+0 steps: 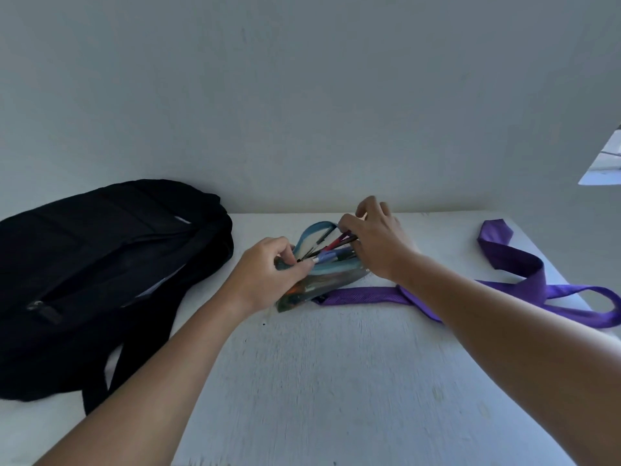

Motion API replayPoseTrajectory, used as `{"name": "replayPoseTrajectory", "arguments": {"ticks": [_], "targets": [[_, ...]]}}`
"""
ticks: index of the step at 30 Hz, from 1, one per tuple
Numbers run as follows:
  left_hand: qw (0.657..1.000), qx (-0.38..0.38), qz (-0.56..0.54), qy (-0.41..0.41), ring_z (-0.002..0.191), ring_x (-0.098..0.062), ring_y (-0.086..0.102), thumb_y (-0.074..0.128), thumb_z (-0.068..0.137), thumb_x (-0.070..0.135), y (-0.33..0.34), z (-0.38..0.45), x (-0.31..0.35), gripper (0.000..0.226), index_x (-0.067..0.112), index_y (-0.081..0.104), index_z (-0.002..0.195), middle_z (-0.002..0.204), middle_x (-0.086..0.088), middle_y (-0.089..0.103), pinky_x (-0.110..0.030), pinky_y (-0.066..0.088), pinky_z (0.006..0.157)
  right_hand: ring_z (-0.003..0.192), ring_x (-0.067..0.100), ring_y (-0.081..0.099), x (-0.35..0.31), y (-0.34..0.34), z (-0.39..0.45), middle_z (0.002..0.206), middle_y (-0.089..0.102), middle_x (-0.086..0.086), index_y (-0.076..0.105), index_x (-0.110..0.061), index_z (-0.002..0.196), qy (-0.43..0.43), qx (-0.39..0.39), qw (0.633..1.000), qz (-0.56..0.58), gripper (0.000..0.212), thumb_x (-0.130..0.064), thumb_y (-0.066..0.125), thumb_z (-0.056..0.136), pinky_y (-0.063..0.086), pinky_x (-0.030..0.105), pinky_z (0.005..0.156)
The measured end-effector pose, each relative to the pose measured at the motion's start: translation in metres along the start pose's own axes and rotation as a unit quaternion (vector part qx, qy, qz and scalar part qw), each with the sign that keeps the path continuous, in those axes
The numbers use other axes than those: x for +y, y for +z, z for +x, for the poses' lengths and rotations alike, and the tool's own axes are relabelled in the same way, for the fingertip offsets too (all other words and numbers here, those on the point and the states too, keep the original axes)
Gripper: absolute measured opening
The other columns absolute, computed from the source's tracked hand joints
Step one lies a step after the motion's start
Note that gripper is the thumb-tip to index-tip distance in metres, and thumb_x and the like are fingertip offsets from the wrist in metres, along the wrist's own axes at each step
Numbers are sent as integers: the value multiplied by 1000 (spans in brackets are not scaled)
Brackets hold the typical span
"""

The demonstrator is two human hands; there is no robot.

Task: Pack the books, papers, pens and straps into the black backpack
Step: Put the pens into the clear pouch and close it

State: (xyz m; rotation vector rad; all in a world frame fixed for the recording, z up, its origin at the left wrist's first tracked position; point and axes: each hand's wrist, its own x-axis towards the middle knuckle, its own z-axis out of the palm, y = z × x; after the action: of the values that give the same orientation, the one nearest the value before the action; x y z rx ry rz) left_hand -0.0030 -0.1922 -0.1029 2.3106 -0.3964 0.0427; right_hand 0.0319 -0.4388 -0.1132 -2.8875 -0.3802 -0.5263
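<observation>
Fingers of the left hand (268, 267) pinch the clear blue-zippered pencil pouch (316, 280) near the white worktop's (336, 381) far edge; right hand (376, 243) grips pens (332, 245) at its mouth; purple strap (524, 280) lies rightward; black backpack (100, 264) at the left edge.

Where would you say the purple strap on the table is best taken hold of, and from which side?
I would pinch the purple strap at its flat straight run beside the pen pouch, coming from above. That stretch lies flat and exposed on the table, while farther right the right hand's forearm crosses it.
</observation>
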Motion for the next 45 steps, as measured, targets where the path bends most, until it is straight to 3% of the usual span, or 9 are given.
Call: {"name": "replayPoseTrajectory", "arguments": {"ticks": [4,6,9,15,25,29,33,38,45], "targets": [[994,-23,110,-8,93,-19,63,59,99,37,1,30,18,11,29,65,104,122,-3,57,-38,54,83,109,30,51,-2,-1,-1,119,57,5,65,-24,122,-40,21,999,-15,30,-11,68,95,48,42,84],[987,-30,156,-2,90,-20,62,52,101,25,5,53,21,24,30,67,119,131,-6,57,-32,48,75,103,32,55,1,-1,-1,111,62,6,72,-22,114,-59,60,996,-18,25,-12,73,91,49,43,81],[981,-70,181,3,110,-25,62,53,101,16,14,80,29,31,27,69,125,134,-5,63,-31,46,85,93,35,60,5,1,-3,100,68,5,80,-21,102,-88,83,993,-11,22,-11,83,83,54,43,74],[995,-40,72,-48,106,-24,68,58,95,3,39,106,33,29,19,79,107,115,-4,75,-35,54,95,88,31,62,2,8,-1,94,72,1,76,-15,114,-173,93,981,10,32,1,76,87,57,41,73],[989,-16,-120,-87,109,-15,68,52,92,-5,50,99,27,40,18,82,105,114,-2,76,-30,55,97,71,31,67,-1,2,7,68,68,5,71,-12,76,-245,2,969,-17,31,12,82,59,57,33,54],[994,-7,-89,-63,104,-10,68,46,92,-6,47,93,35,44,17,82,104,112,-1,76,-22,51,90,83,35,69,-2,9,9,80,71,7,75,-16,88,-168,-55,983,-44,20,0,74,77,54,37,66],[1000,-20,-17,-4,109,-14,67,47,95,-4,43,84,34,41,18,79,106,116,1,75,-21,48,89,112,32,56,3,13,-5,103,76,-11,80,-35,102,-94,8,995,-12,24,-17,72,90,39,42,91],[988,-86,118,45,110,-19,59,63,95,40,39,73,36,27,28,75,115,122,2,58,-36,49,94,136,30,28,1,3,-14,152,44,-6,79,-40,111,6,-71,997,-4,20,-40,63,100,22,43,111],[965,-117,222,79,113,-25,55,77,84,49,34,63,39,62,33,59,141,121,-4,52,-44,51,92,130,29,35,5,-8,-13,142,41,0,61,-55,134,63,-120,991,19,47,-42,68,90,29,43,107]]}}
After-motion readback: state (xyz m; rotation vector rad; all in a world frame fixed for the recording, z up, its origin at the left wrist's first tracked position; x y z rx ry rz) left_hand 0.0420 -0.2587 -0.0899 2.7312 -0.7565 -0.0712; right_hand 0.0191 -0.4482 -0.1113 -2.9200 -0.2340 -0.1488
